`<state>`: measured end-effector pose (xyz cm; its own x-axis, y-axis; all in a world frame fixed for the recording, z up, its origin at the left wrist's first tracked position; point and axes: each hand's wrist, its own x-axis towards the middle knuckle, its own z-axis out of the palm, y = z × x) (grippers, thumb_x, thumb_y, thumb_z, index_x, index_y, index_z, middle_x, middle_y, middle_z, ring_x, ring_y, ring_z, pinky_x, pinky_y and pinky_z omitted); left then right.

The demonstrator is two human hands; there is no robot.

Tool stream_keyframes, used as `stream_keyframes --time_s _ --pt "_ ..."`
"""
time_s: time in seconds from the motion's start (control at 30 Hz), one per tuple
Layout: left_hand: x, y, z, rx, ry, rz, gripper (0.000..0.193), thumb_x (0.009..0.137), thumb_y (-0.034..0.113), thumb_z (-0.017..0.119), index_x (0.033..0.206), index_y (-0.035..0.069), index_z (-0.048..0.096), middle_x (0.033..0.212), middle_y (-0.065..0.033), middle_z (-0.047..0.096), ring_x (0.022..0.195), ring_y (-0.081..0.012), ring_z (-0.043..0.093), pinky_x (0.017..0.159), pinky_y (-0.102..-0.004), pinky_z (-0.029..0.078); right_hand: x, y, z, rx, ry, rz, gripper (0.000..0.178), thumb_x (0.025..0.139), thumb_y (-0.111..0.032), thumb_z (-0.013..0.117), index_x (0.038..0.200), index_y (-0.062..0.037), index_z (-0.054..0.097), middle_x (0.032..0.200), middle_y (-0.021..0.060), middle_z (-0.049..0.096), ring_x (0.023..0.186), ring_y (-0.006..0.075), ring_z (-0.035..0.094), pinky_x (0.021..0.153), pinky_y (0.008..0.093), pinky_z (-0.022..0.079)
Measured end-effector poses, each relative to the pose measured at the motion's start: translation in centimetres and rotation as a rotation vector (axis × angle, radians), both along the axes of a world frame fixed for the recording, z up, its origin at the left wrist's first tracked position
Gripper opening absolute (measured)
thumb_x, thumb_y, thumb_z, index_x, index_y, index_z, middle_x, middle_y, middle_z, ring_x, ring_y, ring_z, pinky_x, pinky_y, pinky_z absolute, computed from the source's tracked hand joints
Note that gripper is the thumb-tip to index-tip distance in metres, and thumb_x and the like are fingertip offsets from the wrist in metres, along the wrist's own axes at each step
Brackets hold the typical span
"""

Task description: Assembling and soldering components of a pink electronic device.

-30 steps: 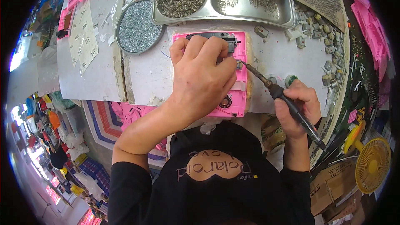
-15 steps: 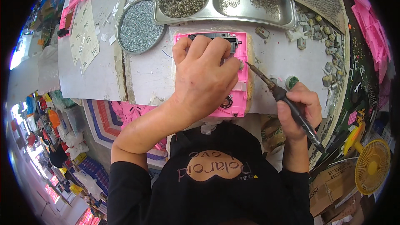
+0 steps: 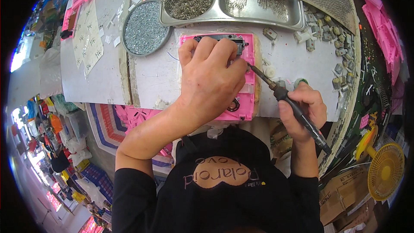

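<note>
A pink plastic housing (image 3: 246, 111) lies on a padded surface in front of me. It carries a dark grey mechanism (image 3: 240, 43) along its far end and a round dark part (image 3: 233, 105) near its close end. My left hand (image 3: 210, 77) bends over the housing with fingers curled and closed; whatever they pinch is hidden beneath them. In my right hand (image 3: 308, 103) is a soldering iron (image 3: 281, 92), held like a pen. Its tip is at the left fingertips, over the right side of the housing; exact contact is hard to make out.
Beyond the housing stand a metal tray (image 3: 258, 22) of small springs and a round dish (image 3: 125, 43) full of small metal parts. Small metal blocks (image 3: 336, 84) line the right table edge. A yellow fan (image 3: 386, 172) stands at lower right, and written paper (image 3: 88, 39) lies left.
The soldering iron has moved left with my right hand, its tip now closer to my left fingertips. My left hand has hardly moved.
</note>
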<state>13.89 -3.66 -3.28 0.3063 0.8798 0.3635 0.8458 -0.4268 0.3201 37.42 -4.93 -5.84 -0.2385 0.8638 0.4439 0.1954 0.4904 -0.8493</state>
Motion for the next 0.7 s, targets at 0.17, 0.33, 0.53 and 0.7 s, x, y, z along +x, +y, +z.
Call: stream_keyframes --time_s 0.17,0.33,0.53,0.7 --pt "0.00 -0.08 0.03 -0.012 0.004 0.010 0.019 0.065 0.013 0.080 0.080 0.015 0.069 0.093 0.0006 0.055 0.091 -0.0210 0.055 0.088 -0.0424 0.035 0.26 -0.26 0.06 0.000 0.045 -0.008 0.029 0.080 -0.005 0.081 0.100 -0.0021 0.061 0.065 0.0008 0.050 0.056 0.0106 0.044 0.051 0.0253 0.031" --pt "0.07 -0.07 0.14 -0.018 0.013 0.009 0.018 0.065 0.013 0.080 0.080 0.015 0.068 0.093 0.0003 0.055 0.091 -0.0213 0.055 0.088 -0.0429 0.035 0.57 -0.39 0.16 -0.013 0.054 -0.016 0.029 0.081 -0.004 0.081 0.101 -0.0014 0.061 0.066 0.0005 0.049 0.056 0.0105 0.042 0.051 0.0253 0.030" --pt "0.05 -0.11 0.06 -0.011 0.006 0.007 0.017 0.067 0.013 0.079 0.079 0.015 0.067 0.093 -0.0002 0.055 0.091 -0.0216 0.054 0.088 -0.0431 0.035 0.61 -0.41 0.20 -0.004 0.054 -0.016 0.029 0.081 -0.005 0.081 0.101 -0.0011 0.061 0.066 0.0006 0.049 0.056 0.0105 0.042 0.051 0.0253 0.030" --pt "0.10 -0.13 0.16 -0.015 0.007 0.008 0.017 0.069 0.014 0.080 0.080 0.014 0.067 0.093 -0.0002 0.055 0.091 -0.0215 0.054 0.089 -0.0431 0.035 0.96 -0.47 0.30 0.006 0.052 -0.030 0.029 0.081 -0.006 0.082 0.101 -0.0007 0.061 0.066 0.0011 0.050 0.057 0.0105 0.043 0.051 0.0250 0.030"
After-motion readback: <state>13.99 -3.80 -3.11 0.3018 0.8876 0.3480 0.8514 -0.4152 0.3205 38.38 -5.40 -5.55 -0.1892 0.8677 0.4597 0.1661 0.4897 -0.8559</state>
